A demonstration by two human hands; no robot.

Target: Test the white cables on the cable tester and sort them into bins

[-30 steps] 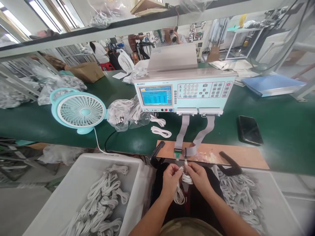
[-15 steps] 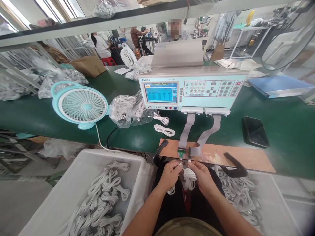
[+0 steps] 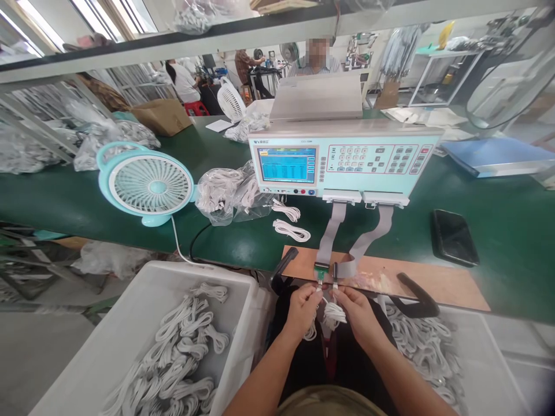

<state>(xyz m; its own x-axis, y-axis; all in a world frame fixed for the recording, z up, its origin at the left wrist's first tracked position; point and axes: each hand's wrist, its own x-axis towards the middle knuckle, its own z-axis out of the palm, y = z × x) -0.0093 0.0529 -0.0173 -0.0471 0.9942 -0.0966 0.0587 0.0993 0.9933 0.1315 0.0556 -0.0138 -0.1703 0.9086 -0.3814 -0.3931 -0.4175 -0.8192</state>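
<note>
My left hand (image 3: 303,309) pinches a white cable's plug just below the green connector board (image 3: 321,271), at the front edge of the wooden strip. Close beside it, my right hand (image 3: 353,306) has its fingers closed on the other white plug, under the black connector (image 3: 335,271). A coiled white cable (image 3: 334,314) hangs between the hands, and more white loops show beside my left fingers. Grey ribbon cables (image 3: 331,234) run from both connectors up to the tester (image 3: 347,162), whose blue screen is lit.
Two white cable bundles (image 3: 291,230) lie below the tester. A turquoise fan (image 3: 151,185) and bagged cables (image 3: 221,193) stand left, a phone (image 3: 454,237) right. White bins (image 3: 243,277) of cables flank my lap. A person (image 3: 318,60) sits behind the tester.
The view has shifted slightly, so the tester and bench appear a little further right. Both hands keep their hold at the connectors; the hanging coil has shifted slightly.
</note>
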